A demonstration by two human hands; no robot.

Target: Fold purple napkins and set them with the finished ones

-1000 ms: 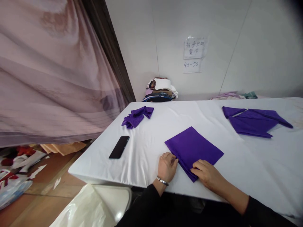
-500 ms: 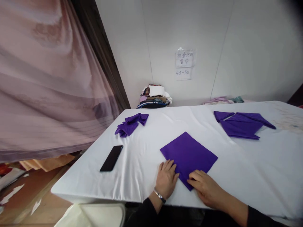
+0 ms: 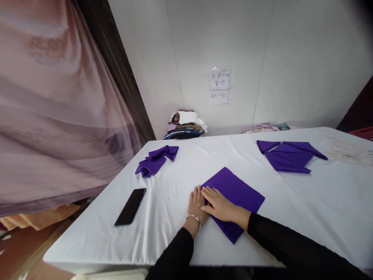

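Note:
A folded purple napkin (image 3: 237, 190) lies flat as a square on the white tablecloth (image 3: 171, 217), one corner pointing towards me. My left hand (image 3: 197, 208), with a silver bracelet at the wrist, rests at the napkin's left corner with its fingers stretched out. Over that same corner lies my right hand (image 3: 218, 204), palm down and fingers extended, touching or slightly overlapping the left one. The two hands cover the napkin's left corner. Neither hand grasps anything.
A black phone (image 3: 130, 207) lies on the left, with a crumpled purple cloth (image 3: 157, 160) behind it. Another purple cloth (image 3: 290, 156), loosely folded, is at the back right. Piled clothes (image 3: 185, 126) stand by the wall below a paper sign (image 3: 220, 79). A pink curtain (image 3: 58, 116) hangs left.
My right hand has moved from the napkin's near corner up and left to its left corner, beside my left hand. The left hand stays near the left edge; the view has shifted slightly.

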